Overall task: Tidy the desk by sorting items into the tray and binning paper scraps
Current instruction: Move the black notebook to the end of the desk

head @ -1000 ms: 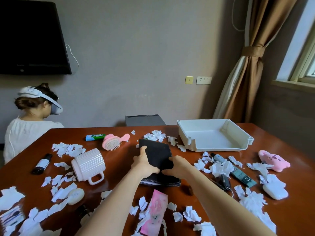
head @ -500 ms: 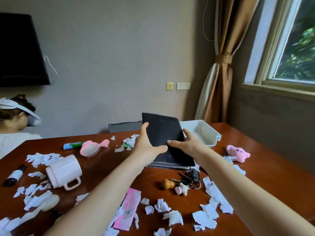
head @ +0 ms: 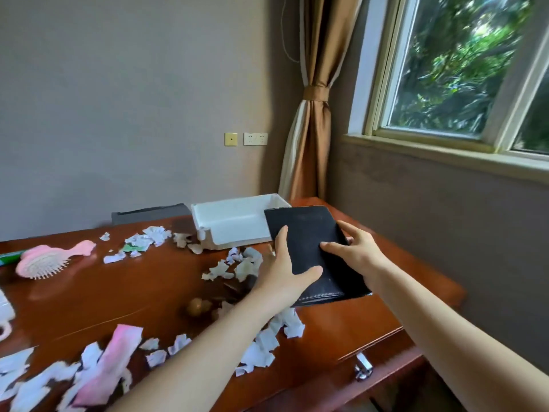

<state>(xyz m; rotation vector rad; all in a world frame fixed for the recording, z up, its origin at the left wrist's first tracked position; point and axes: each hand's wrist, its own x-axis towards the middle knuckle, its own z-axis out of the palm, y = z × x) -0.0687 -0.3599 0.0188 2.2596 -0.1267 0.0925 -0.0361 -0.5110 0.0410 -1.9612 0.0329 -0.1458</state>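
A black notebook (head: 309,233) is held in the air above the desk, just in front of and to the right of the white tray (head: 228,221). My left hand (head: 282,272) grips its left edge, thumb on the cover. My right hand (head: 356,254) holds its right side, fingers spread on top. The notebook's far corner overlaps the tray's right part in the view. Torn white paper scraps (head: 261,349) litter the brown desk (head: 142,286).
A pink hairbrush (head: 44,261) lies at the left, with a green tube (head: 10,257) beside it. A pink paper strip (head: 110,361) lies near the front. A small brown object (head: 197,306) sits mid-desk. The desk's right edge (head: 439,281) is close to the wall.
Both hands lifted the notebook off the desk and carried it right, toward the tray. The view swung right, so the mug and the other person left the frame.
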